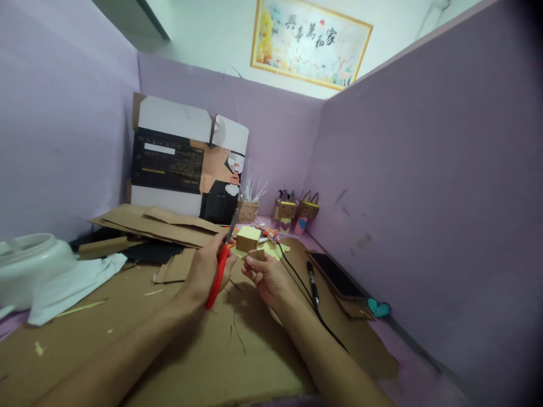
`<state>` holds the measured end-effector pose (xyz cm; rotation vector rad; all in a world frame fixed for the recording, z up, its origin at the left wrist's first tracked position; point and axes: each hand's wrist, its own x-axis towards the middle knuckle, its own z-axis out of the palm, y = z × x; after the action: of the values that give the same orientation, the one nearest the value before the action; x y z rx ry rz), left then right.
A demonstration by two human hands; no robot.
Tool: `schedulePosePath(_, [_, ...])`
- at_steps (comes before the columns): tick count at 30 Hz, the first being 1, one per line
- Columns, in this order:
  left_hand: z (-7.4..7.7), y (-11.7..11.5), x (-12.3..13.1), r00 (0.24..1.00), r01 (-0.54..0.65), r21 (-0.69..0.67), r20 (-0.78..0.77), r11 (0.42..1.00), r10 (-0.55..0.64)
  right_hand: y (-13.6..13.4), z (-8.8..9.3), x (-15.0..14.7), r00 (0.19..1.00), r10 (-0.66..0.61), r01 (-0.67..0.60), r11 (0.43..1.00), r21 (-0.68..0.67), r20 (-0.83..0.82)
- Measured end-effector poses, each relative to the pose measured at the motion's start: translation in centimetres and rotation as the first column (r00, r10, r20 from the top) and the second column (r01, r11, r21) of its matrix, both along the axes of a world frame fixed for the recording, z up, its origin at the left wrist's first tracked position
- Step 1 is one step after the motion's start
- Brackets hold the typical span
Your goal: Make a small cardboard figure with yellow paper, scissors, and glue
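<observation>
My left hand (207,270) is closed around a pair of scissors (219,276) with red handles, the blades pointing up and away from me. Between the thumb and fingers of my right hand (268,277) is a small piece of brown cardboard (257,255). Just beyond both hands sits a little cardboard box (248,239) with a pale yellow top and a brown front. Pale yellow paper scraps (275,250) lie beside it. My left fingers are partly hidden behind the scissors.
Flat cardboard sheets (156,225) are stacked at the back left, before a black and white opened carton (169,158). A white round container (34,271) stands left. On the right lie a pen (313,282), a black cable (297,274) and a phone (337,275). Cardboard animal figures (287,209) stand behind.
</observation>
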<state>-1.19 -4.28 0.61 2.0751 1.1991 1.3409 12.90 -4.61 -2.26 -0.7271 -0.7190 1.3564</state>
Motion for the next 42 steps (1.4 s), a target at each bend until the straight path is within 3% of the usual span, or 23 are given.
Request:
schedulePosePath(6, [-0.6,1.0,1.6,0.982,0.168,-0.138,0.116,0.976,-0.152,-0.1,0.0,0.3,1.0,0.005,-0.007,0.998,0.068,0.018])
schedulePosePath(11, [-1.1,1.1,1.9,0.953,0.193,-0.148,0.262,0.97,-0.149,-0.2,0.0,0.4,1.0,-0.002,0.0,0.998,0.063,0.025])
schedulePosePath(15, [-1.0,0.7,1.4,0.944,0.21,-0.165,0.292,0.964,-0.156,-0.4,0.2,-0.3,1.0,-0.002,0.002,1.0,0.03,0.007])
schedulePosePath(20, [-1.2,0.2,2.0,0.882,0.188,-0.184,0.463,0.965,-0.084,-0.7,0.5,-1.0,0.998,0.03,-0.022,0.992,0.126,-0.064])
schedulePosePath(22, [-1.4,0.1,2.3,0.867,0.205,-0.19,0.491,0.96,-0.087,-0.7,0.5,-0.9,0.996,0.015,-0.006,0.994,0.108,-0.083])
schedulePosePath(25, [-1.2,0.1,1.7,0.917,0.228,-0.215,0.375,0.95,-0.135,-0.3,0.2,-0.4,0.992,-0.04,0.046,0.998,0.048,-0.116])
schedulePosePath(28, [-0.5,0.0,0.2,0.994,0.111,-0.151,0.018,0.982,-0.11,0.3,0.2,0.4,0.983,-0.103,0.116,0.99,0.075,-0.154])
schedulePosePath(30, [-0.1,-0.2,-0.6,0.971,0.018,-0.045,-0.238,0.999,-0.028,0.7,0.2,1.0,0.975,-0.132,0.152,0.983,0.099,-0.179])
schedulePosePath(32, [-0.2,-0.3,-1.0,0.928,-0.018,-0.023,-0.374,1.0,0.008,1.0,0.3,1.4,0.969,-0.146,0.171,0.979,0.112,-0.2])
schedulePosePath(39, [-2.6,-0.2,0.5,0.911,0.053,-0.089,-0.403,0.995,-0.084,1.1,0.4,1.6,0.97,-0.133,0.171,0.969,0.179,-0.203])
schedulePosePath(42, [-3.3,0.1,0.5,0.899,0.029,-0.055,-0.435,0.998,-0.05,0.9,0.4,1.4,0.978,-0.11,0.151,0.96,0.237,-0.179])
